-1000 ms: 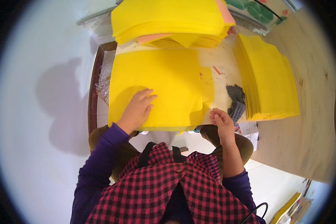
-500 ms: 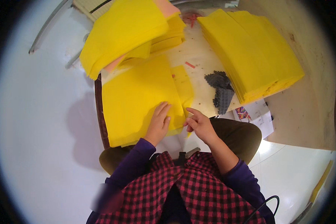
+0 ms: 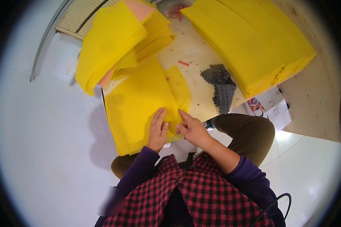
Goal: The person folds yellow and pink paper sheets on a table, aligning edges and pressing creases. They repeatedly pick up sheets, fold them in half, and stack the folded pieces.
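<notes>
Yellow cloth (image 3: 134, 104) lies under the open left hand (image 3: 157, 129), and the right hand (image 3: 194, 131) has moved in to its right edge, its grip hard to tell.

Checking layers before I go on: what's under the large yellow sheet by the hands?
Another yellow piece sticks out past the right edge of the large yellow sheet, over the pale tabletop. Whatever else lies underneath is covered.

A red-and-black checked garment (image 3: 149, 198) was worn with purple sleeves (image 3: 138, 170) and dark brown trousers (image 3: 250, 136); a thin black cable (image 3: 290, 202) looped out at the near right.
</notes>
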### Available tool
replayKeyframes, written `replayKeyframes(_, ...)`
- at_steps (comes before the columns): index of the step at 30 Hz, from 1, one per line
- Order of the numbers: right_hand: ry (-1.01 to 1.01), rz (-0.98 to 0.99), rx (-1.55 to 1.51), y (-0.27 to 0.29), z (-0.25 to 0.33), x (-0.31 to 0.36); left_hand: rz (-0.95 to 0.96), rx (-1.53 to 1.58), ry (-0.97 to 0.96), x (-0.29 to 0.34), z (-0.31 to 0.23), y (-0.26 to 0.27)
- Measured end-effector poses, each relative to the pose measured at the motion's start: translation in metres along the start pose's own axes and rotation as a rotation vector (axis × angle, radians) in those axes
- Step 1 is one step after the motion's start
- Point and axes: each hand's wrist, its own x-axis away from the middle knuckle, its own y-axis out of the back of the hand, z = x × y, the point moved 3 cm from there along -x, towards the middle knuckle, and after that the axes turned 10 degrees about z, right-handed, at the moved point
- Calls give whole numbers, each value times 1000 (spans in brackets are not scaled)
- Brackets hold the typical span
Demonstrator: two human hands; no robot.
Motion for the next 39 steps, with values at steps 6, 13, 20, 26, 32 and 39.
replayKeyframes(6,50,18,80,-7,4,3,-1,-8,2,1,0,0)
replayKeyframes(13,24,52,35,-11,5,5,1,1,10,1,3,-1)
replayKeyframes(20,-18,-6,-49,-9,4,3,17,-18,-8,2,3,1)
replayKeyframes(26,-34,0,-157,-7,-1,0,8,-15,-14,1,3,1)
replayKeyframes(32,-26,20,-138,-9,4,0,5,-13,-19,1,4,1)
replayKeyframes(39,-55,55,-152,-8,14,4,2,18,-19,2,4,1)
